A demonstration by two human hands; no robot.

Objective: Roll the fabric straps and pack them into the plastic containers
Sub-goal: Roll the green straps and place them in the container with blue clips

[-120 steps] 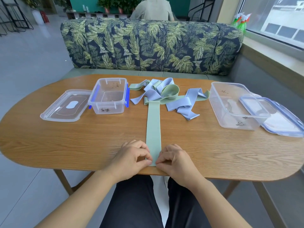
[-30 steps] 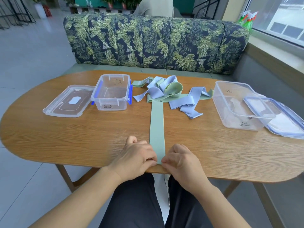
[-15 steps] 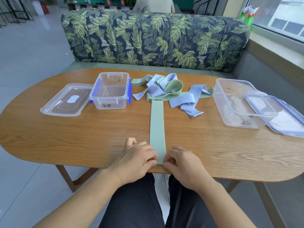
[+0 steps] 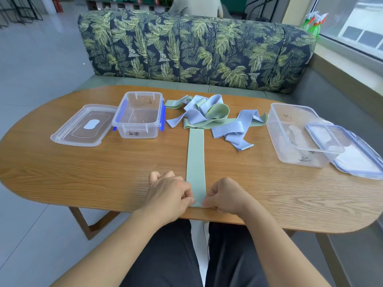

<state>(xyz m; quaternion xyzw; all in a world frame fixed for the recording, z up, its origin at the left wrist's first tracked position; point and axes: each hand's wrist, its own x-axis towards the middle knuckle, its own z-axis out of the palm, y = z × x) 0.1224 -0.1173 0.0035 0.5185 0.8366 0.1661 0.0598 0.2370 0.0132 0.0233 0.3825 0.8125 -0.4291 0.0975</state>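
Change over the last few seconds is slight: the left hand [image 4: 169, 193] and right hand [image 4: 227, 196] remain at the near end of the green strap [image 4: 195, 158], close to the near edge of the table [image 4: 83, 172]; both hands have their fingers curled, thumb and fingertips pinching the strap's two near corners, left hand on the left edge, right hand on the right edge; the strap's flat run from the hands back to the pile of straps [image 4: 204, 116] looks as long as it did earlier; no roll is visible between the hands, though the very end is partly hidden by the fingers, so a first small fold cannot be ruled out. Judgement: the first turn is only being set and rolling proper has not begun; the task is near its start. The pile, green and pale blue strips tangled together, lies at the far middle of the table between the small container [image 4: 145, 129] and the large container [image 4: 290, 154]; both stand open, lids off, one lid [image 4: 83, 129] left of the small container, the other lid [image 4: 360, 160] leaning against the large one; neither container holds a rolled strap.
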